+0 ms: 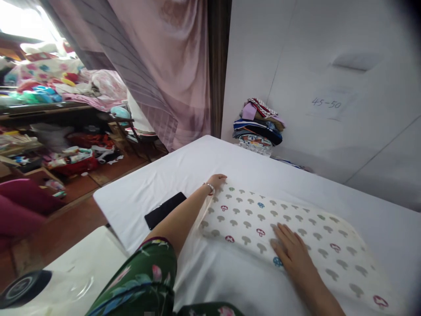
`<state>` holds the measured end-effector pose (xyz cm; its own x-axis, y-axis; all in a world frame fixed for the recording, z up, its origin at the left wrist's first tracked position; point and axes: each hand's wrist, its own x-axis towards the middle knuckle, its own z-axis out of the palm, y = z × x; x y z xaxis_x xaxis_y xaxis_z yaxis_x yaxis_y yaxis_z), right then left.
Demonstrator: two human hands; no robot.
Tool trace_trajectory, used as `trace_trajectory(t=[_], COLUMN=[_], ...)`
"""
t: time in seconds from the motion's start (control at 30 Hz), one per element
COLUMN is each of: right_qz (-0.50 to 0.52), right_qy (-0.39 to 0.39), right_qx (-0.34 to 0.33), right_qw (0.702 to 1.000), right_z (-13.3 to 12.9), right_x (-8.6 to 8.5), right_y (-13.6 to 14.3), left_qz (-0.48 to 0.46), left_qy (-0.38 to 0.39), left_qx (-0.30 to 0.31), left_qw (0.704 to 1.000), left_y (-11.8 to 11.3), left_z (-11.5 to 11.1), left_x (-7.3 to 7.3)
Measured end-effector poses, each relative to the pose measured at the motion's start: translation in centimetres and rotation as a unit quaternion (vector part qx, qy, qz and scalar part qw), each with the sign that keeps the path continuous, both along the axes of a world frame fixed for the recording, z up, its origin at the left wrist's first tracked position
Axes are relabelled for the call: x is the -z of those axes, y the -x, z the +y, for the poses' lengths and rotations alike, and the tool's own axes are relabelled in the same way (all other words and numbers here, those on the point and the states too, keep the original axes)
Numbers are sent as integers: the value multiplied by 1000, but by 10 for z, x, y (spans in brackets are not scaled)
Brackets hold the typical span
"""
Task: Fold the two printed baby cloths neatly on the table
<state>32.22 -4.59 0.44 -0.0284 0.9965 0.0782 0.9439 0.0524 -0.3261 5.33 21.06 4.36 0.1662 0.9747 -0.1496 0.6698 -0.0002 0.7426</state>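
Note:
A cream-white cloth (250,217) printed with grey, red, blue and green mushrooms lies spread in a long rectangle on the white-covered table (190,158). At its far left corner, my left hand (217,181) has its fingers closed on the cloth's edge; a bracelet (209,188) circles that wrist. My right hand (292,248) rests flat on the near middle of the cloth, fingers stretched out. Just left of my left forearm lies a black phone (165,210).
Folded clothes (258,123) are stacked against the white wall beyond the table. A pink curtain (184,66) hangs behind the far left corner. At left are a white surface with a dark round object (26,287), a magenta chair (23,206) and cluttered shelves.

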Motion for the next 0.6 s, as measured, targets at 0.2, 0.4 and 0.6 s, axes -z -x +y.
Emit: trace_trajectory(t=[0.2, 0.4, 0.6], right_qz=[-2, 3, 7], right_qy=[-47, -57, -51], right_qx=[-2, 3, 7], right_qw=[999, 998, 999], right_z=[0, 0, 1], right_x=[7, 8, 2], right_y=[-2, -3, -1], left_qz=[-30, -13, 31], left_qy=[-11, -32, -52], left_qx=[19, 41, 70], left_qw=[999, 999, 996], left_y=[14, 17, 17], left_z=[6, 5, 4], left_x=[6, 4, -8])
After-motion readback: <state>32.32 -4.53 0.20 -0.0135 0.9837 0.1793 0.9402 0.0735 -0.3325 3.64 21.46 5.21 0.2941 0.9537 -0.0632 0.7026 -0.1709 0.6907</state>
